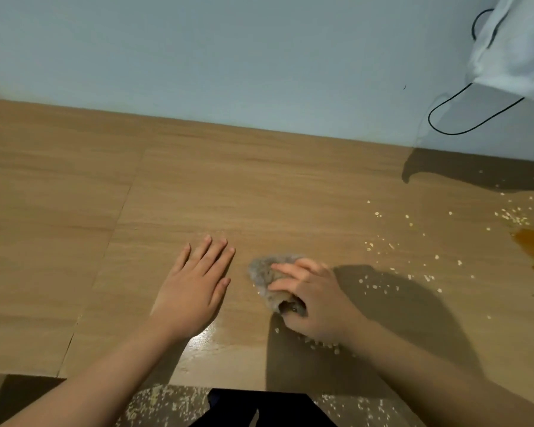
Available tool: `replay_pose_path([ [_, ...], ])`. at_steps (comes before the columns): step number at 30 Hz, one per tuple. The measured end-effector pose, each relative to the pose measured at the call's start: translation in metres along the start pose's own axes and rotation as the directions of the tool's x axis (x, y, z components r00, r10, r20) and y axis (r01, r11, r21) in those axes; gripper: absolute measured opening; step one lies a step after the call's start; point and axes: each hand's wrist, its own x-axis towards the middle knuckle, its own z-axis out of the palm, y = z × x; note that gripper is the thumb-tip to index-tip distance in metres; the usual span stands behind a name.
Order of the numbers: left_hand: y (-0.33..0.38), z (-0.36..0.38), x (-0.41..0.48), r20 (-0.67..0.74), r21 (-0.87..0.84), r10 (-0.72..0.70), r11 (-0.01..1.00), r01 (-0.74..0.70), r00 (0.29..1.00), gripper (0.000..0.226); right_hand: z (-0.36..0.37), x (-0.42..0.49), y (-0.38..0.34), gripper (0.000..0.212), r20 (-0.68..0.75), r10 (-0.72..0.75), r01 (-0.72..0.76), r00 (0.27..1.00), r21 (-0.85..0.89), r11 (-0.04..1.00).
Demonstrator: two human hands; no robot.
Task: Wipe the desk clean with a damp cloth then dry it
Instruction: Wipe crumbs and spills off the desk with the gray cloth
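**Right hand gripping the grey cloth on the counter, left hand lying flat beside it**

A thin seam is running across the left part of the wood-grain counter, from the near edge toward the pale wall. To the right of it, the left hand is lying palm down on the counter. Its fingers are stretching straight and slightly spread, holding nothing.

Just below that wrist, a wet patch is catching the light. Past the near edge, pale specks are lying on the floor on either side of the person's dark clothing.

Just right of the left hand, and not touching it, the grey cloth is sitting bunched on the counter under the right hand. This hand is gripping it, its fingers curling over and around the wad.

Pale flakes are lying scattered on the counter. Some are gathering right at the heel of the right hand and more are spreading out to the right.

Near the right edge, a brown spill is pooling on the wood, with a denser cluster of flakes just behind it. Above it, a black cable is looping against the wall, below white fabric hanging in the top right corner.
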Motion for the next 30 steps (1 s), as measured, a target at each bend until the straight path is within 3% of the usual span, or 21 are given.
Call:
replay_pose_path([
  [2, 0.001, 0.0, -0.008, 0.002, -0.004, 0.0, 1.0, 0.0, 1.0, 0.052, -0.007, 0.012, 0.008, 0.033, 0.018, 0.045, -0.045, 0.999, 0.044, 0.998],
  [7, 0.004, 0.0, -0.011, 0.008, -0.006, -0.012, 1.0, 0.012, 1.0, 0.052, -0.02, 0.062, 0.011, 0.029, -0.2, 0.335, -0.335, 0.921, 0.036, 0.942],
  [9, 0.005, -0.001, -0.013, 0.03, -0.019, -0.013, 1.0, 0.014, 0.999, 0.053, -0.005, 0.047, -0.005, 0.025, -0.17, 0.289, -0.291, 0.942, 0.012, 0.957],
  [13, 0.009, -0.003, -0.019, 0.048, -0.082, -0.02, 0.996, 0.024, 0.999, 0.067, 0.02, -0.009, -0.026, 0.026, -0.063, -0.037, 0.038, 0.997, 0.018, 0.999],
  [14, 0.009, -0.004, -0.02, 0.055, -0.092, -0.025, 0.995, 0.03, 0.998, 0.071, 0.017, -0.008, -0.023, 0.027, -0.027, -0.013, 0.013, 1.0, 0.021, 1.0],
  [16, 0.008, -0.005, -0.019, 0.062, -0.11, -0.04, 0.993, 0.046, 0.997, 0.075, 0.007, 0.009, -0.023, 0.04, 0.01, 0.171, -0.171, 0.985, 0.075, 0.982],
  [17, 0.009, -0.005, -0.019, 0.059, -0.118, -0.045, 0.992, 0.051, 0.997, 0.075, 0.003, 0.019, -0.026, 0.05, -0.007, 0.272, -0.27, 0.962, 0.118, 0.956],
  [19, 0.011, -0.005, -0.019, 0.054, -0.134, -0.052, 0.989, 0.059, 0.997, 0.075, -0.002, 0.032, -0.033, 0.06, -0.067, 0.34, -0.328, 0.938, 0.147, 0.933],
  [21, 0.013, -0.005, -0.021, 0.059, -0.152, -0.061, 0.986, 0.069, 0.996, 0.076, 0.0, 0.026, -0.042, 0.057, -0.086, 0.302, -0.295, 0.949, 0.082, 0.952],
  [24, 0.02, -0.006, -0.028, 0.047, -0.185, -0.066, 0.98, 0.074, 0.997, 0.076, 0.009, 0.001, -0.048, 0.048, 0.023, 0.197, -0.197, 0.98, -0.005, 0.98],
  [28, 0.024, -0.008, -0.03, -0.002, -0.345, -0.124, 0.932, 0.116, 0.992, 0.073, 0.019, -0.026, -0.034, 0.045, 0.183, 0.06, -0.062, 0.981, 0.006, 0.998],
  [30, 0.02, -0.009, -0.036, 0.024, -0.345, -0.117, 0.931, 0.118, 0.993, 0.072, 0.016, -0.019, -0.028, 0.046, 0.152, 0.049, -0.054, 0.987, 0.023, 0.998],
])
